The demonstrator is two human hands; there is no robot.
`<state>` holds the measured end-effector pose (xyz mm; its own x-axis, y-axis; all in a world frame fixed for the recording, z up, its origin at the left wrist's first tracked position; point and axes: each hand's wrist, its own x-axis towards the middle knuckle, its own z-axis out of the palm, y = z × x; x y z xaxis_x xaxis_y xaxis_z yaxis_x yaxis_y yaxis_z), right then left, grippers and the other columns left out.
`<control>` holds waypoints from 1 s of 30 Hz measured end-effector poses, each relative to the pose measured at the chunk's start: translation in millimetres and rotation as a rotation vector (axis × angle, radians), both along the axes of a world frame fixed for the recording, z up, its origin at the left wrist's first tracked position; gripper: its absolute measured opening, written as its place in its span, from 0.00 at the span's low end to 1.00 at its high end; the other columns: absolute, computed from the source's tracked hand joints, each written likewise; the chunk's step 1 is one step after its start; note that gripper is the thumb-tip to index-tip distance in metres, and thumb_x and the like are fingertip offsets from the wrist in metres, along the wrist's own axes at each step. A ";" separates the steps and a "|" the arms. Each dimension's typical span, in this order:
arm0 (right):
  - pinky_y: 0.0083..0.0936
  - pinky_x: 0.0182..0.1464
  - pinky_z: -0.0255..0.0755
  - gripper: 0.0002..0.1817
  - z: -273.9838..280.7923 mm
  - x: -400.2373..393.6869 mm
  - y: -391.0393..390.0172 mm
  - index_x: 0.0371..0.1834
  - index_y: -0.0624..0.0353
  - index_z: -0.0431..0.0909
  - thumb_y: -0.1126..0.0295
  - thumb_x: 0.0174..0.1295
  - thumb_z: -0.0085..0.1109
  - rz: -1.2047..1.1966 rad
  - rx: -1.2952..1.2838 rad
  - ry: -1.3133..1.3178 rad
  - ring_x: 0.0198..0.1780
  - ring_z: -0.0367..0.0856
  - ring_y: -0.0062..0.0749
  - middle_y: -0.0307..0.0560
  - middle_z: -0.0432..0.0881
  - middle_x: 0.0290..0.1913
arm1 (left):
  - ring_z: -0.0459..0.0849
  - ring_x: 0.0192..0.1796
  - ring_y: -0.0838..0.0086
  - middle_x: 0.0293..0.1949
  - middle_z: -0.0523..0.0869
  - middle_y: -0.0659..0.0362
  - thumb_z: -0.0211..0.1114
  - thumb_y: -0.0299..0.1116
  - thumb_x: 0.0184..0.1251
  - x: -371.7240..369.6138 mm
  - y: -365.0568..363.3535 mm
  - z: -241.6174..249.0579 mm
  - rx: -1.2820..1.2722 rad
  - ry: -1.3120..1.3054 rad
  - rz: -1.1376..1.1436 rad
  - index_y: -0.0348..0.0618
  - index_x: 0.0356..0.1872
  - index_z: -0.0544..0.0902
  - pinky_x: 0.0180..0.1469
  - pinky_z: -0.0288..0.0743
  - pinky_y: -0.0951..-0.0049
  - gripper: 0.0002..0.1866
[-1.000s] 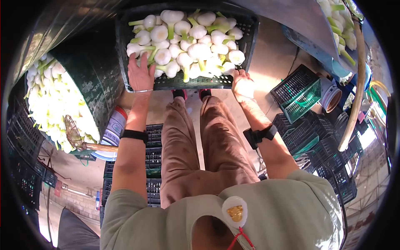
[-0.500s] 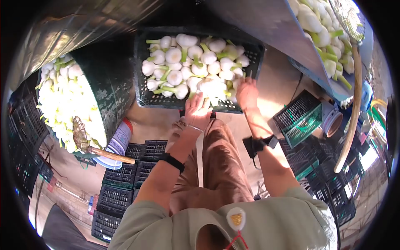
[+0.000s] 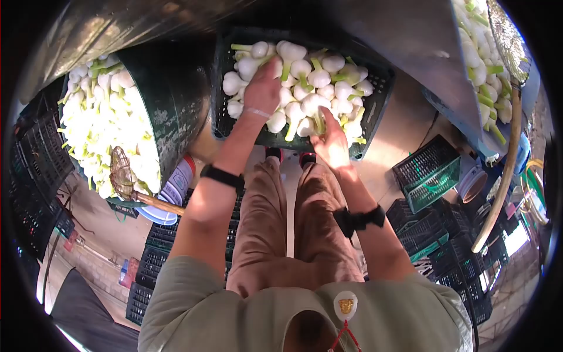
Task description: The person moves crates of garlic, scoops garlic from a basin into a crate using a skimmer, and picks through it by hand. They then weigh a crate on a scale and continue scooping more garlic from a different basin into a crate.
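Note:
A dark plastic crate (image 3: 381,97) in front of my legs holds a heap of white garlic bulbs (image 3: 287,51) with short green stems. My left hand (image 3: 264,88) reaches over the left part of the heap, back of the hand up. It is slightly blurred, and its fingertips are partly hidden among the bulbs. At the crate's near side is my right hand (image 3: 333,141), thumb and forefinger apart, touching or very close to a bulb with its stem toward me. No bulb is lifted clear of the heap by either hand.
On the left, a tilted dark drum (image 3: 170,100) is full of garlic, with a wire-mesh scoop (image 3: 121,173) lying across its mouth. A blue container (image 3: 469,132) with more bulbs and a wooden-handled net (image 3: 504,170) stands right. A green-black crate (image 3: 428,173) sits below it.
My left hand has moved from the crate's near edge up onto the left of the heap. My right hand has shifted left and nearer to me. The view has shifted slightly.

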<state>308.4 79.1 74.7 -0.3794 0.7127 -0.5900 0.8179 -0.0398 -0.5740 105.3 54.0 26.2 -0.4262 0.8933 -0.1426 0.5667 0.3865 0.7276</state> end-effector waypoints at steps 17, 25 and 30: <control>0.21 0.16 0.69 0.13 -24.7 -98.6 62.8 0.33 0.69 0.72 0.66 0.60 0.55 -0.873 -0.794 0.338 0.16 0.75 0.27 0.49 0.78 0.21 | 0.81 0.35 0.61 0.31 0.82 0.54 0.65 0.32 0.49 8.2 -115.5 -2.1 -0.488 0.127 0.220 0.50 0.50 0.75 0.38 0.76 0.64 0.23; 0.35 0.35 0.74 0.11 -29.7 -70.0 -48.0 0.34 0.60 0.78 0.70 0.49 0.51 0.313 0.016 0.207 0.29 0.79 0.48 0.56 0.79 0.29 | 0.78 0.17 0.78 0.20 0.81 0.58 0.64 0.28 0.55 -8.1 -78.0 -46.4 -0.406 -0.386 0.704 0.40 0.43 0.77 0.17 0.71 0.77 0.14; 0.36 0.38 0.74 0.15 -38.1 -69.0 -66.5 0.39 0.54 0.78 0.70 0.46 0.53 0.340 -0.020 -0.107 0.36 0.81 0.42 0.51 0.79 0.27 | 0.79 0.20 0.76 0.18 0.80 0.59 0.63 0.26 0.54 -14.0 -97.7 -45.6 -0.306 -0.161 0.581 0.41 0.44 0.77 0.23 0.73 0.73 0.14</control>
<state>239.3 12.7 36.6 -0.5282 0.5444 -0.6517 0.8418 0.2349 -0.4861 91.3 -43.7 -19.4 -0.7773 0.4347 -0.4548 0.0982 0.7979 0.5947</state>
